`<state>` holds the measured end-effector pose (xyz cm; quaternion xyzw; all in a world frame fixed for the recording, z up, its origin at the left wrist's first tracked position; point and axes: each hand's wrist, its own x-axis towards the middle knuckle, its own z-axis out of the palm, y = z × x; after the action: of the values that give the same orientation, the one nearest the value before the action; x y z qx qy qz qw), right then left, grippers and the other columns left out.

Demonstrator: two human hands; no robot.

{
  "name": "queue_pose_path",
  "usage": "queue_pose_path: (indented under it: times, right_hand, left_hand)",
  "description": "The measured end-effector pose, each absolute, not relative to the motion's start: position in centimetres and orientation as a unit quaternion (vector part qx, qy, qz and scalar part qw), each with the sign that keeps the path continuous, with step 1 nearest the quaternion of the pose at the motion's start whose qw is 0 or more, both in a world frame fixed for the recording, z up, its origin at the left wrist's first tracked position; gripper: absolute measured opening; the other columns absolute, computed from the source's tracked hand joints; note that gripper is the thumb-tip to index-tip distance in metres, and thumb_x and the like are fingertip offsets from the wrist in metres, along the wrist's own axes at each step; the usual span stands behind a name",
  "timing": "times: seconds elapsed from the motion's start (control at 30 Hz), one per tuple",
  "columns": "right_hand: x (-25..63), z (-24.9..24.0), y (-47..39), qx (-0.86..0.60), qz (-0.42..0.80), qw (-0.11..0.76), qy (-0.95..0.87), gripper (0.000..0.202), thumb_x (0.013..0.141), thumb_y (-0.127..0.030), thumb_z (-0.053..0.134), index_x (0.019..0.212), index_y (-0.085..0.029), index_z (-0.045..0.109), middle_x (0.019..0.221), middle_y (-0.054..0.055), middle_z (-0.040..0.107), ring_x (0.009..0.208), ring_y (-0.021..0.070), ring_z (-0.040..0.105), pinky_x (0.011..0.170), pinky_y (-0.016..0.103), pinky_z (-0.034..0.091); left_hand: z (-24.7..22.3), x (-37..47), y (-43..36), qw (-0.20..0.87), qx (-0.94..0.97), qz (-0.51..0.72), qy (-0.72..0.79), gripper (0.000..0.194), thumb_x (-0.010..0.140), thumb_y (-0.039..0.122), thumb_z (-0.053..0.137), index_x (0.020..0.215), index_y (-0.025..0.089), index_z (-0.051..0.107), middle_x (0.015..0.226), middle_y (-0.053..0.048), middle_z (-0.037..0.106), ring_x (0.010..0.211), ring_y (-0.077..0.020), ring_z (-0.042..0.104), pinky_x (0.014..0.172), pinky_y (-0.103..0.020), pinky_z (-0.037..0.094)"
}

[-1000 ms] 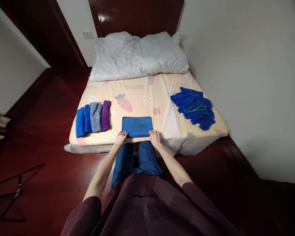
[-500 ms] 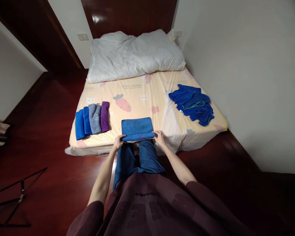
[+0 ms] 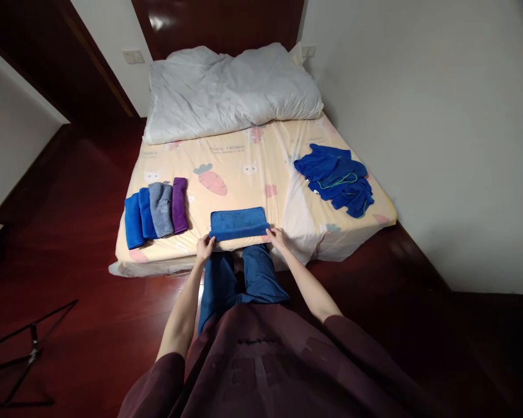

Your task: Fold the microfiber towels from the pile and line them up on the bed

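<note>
A blue towel (image 3: 237, 223) lies partly rolled or folded at the front edge of the bed, its near edge turned up. My left hand (image 3: 205, 248) pinches its near left corner. At the near right corner, my right hand (image 3: 277, 237) has its fingers closed on the cloth. To the left lie several rolled or folded towels side by side: two blue ones, a grey towel (image 3: 161, 209) and a purple towel (image 3: 180, 206). A loose heap of blue cloths (image 3: 337, 177) with a green edging rests on the right of the bed.
The bed (image 3: 235, 168) has a yellow printed sheet, and a bundled white quilt (image 3: 230, 90) lies at its head. A wall stands close on the right. Black metal stand legs (image 3: 32, 351) are on the dark red floor at the left.
The towel's near edge has been turned further away from me, so the towel is now shorter front to back. Both hands keep their grip on its corners. The camera view has shifted slightly.
</note>
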<state>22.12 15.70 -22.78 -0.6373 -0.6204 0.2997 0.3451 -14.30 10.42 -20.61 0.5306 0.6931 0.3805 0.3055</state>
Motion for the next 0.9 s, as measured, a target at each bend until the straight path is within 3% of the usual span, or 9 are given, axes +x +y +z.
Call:
queue_pose_path:
  times: [0.17,0.33,0.6,0.73,0.83,0.9]
  right_hand:
    - [22.1,-22.9,15.8,-0.677,0.299,0.342,-0.578,0.045,0.090,-0.057,0.053,0.061,-0.022,0.059,0.079,0.007,0.064,0.089,0.0225,0.064,0.083,0.031,0.051]
    - [21.9,-22.8,15.9,-0.690,0.295,0.349,-0.561,0.043,0.088,-0.056,0.056,0.062,-0.022,0.061,0.081,0.008,0.067,0.089,0.0223,0.064,0.082,0.029,0.049]
    - [21.3,-22.3,15.8,-0.695,0.290,0.365,-0.547,0.041,0.089,-0.055,0.055,0.067,-0.021,0.063,0.082,0.008,0.068,0.085,0.0226,0.064,0.082,0.031,0.051]
    - [20.7,-21.4,15.0,-0.714,0.259,0.376,-0.531,0.034,0.092,-0.049,0.055,0.090,-0.017,0.069,0.100,0.013,0.068,0.098,0.0257,0.062,0.096,0.038,0.049]
    - [20.3,-20.1,13.5,-0.684,0.202,0.379,-0.590,0.034,0.098,-0.039,0.047,0.116,-0.018,0.067,0.124,0.016,0.064,0.120,0.0274,0.057,0.110,0.043,0.042]
    - [20.1,-19.1,12.3,-0.614,0.190,0.339,-0.687,0.038,0.101,-0.033,0.042,0.129,-0.020,0.065,0.138,0.013,0.061,0.131,0.0267,0.052,0.116,0.044,0.037]
  left_hand:
    - [-21.0,-14.0,11.1,0.312,0.467,0.401,0.724,0.043,0.085,0.053,0.061,0.103,0.015,0.070,0.080,-0.007,0.074,0.074,-0.0204,0.071,0.070,-0.029,0.054]
    - [-20.9,-13.7,11.2,0.308,0.437,0.416,0.735,0.041,0.082,0.052,0.065,0.103,0.018,0.069,0.069,-0.002,0.068,0.067,-0.0180,0.067,0.067,-0.028,0.051]
    - [-19.9,-13.0,11.3,0.297,0.433,0.428,0.736,0.037,0.084,0.046,0.066,0.107,0.018,0.066,0.075,-0.003,0.069,0.069,-0.0184,0.067,0.069,-0.029,0.053]
    - [-19.1,-12.8,10.9,0.254,0.447,0.427,0.744,0.037,0.086,0.040,0.066,0.114,0.018,0.064,0.095,-0.011,0.072,0.093,-0.0250,0.069,0.090,-0.039,0.054]
    - [-18.4,-12.4,9.8,0.167,0.548,0.392,0.720,0.035,0.092,0.036,0.059,0.122,0.017,0.064,0.124,-0.018,0.066,0.123,-0.0310,0.059,0.110,-0.049,0.044]
    - [-17.9,-11.9,9.0,0.147,0.655,0.338,0.660,0.036,0.097,0.032,0.052,0.128,0.019,0.063,0.137,-0.017,0.062,0.134,-0.0312,0.052,0.116,-0.050,0.039]
